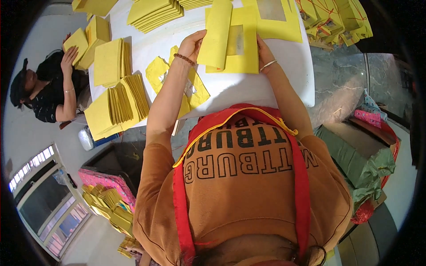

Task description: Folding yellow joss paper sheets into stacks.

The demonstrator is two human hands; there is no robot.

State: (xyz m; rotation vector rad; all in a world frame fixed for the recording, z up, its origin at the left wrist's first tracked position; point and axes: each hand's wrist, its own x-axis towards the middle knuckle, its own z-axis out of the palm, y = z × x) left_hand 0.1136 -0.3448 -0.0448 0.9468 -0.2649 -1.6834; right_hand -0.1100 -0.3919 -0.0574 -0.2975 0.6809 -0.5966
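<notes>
A yellow paper sheet [244,62] with a pale rectangular patch is in front of me over the white table. Its left part is turned over as a long yellow flap [215,37]. My left hand [191,46], with a beaded bracelet at the wrist, grips the left edge of that flap. At the sheet's right edge, my right hand [265,53] holds on, its fingers partly hidden by the paper. Another yellow sheet [290,29] with a similar patch lies beyond, to the right. Crumpled yellow paper [199,91] lies left of the sheet, beside my left forearm.
Stacks of folded yellow paper [108,62] stand along the left of the white table [248,93]. A person [49,88] there handles more yellow pieces. Yellow bundles tied with red string [335,20] are at the far right. A green-wrapped box [355,155] stands on the right.
</notes>
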